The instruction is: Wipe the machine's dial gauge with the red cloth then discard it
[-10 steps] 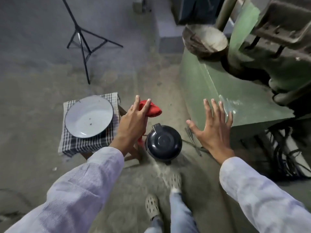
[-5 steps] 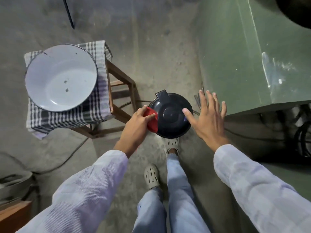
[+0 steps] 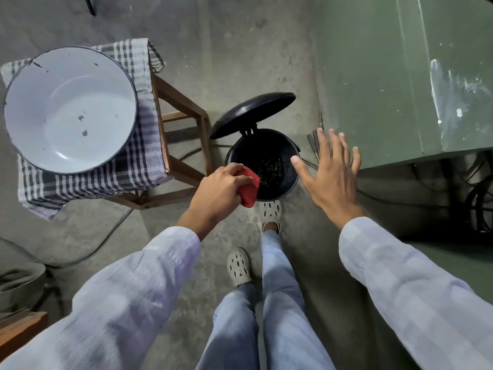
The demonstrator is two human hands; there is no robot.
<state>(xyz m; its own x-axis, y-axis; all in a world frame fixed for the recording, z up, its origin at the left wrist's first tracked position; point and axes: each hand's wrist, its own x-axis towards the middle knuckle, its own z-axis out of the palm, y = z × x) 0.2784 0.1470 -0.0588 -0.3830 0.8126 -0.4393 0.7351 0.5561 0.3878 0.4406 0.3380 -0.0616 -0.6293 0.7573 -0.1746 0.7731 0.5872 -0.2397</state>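
Observation:
My left hand (image 3: 218,190) grips the red cloth (image 3: 249,186), holding it over the near-left rim of a black pedal bin (image 3: 289,180). The bin's lid (image 3: 253,113) stands tilted up and open, and dark scraps lie inside. A foot in a pale clog (image 3: 270,212) presses at the bin's front. My right hand (image 3: 330,173) hovers flat with spread fingers just right of the bin and holds nothing. The machine's green body (image 3: 400,76) fills the upper right; its dial gauge is out of view.
A white enamel basin (image 3: 69,108) rests on a checked cloth (image 3: 144,145) over a wooden stool (image 3: 184,140) to the left. Cables run across the concrete floor. Dark wiring sits under the machine at right (image 3: 477,198).
The bin's lid has swung up from shut to open. My left hand has carried the red cloth over the bin's rim. The view has tilted further down.

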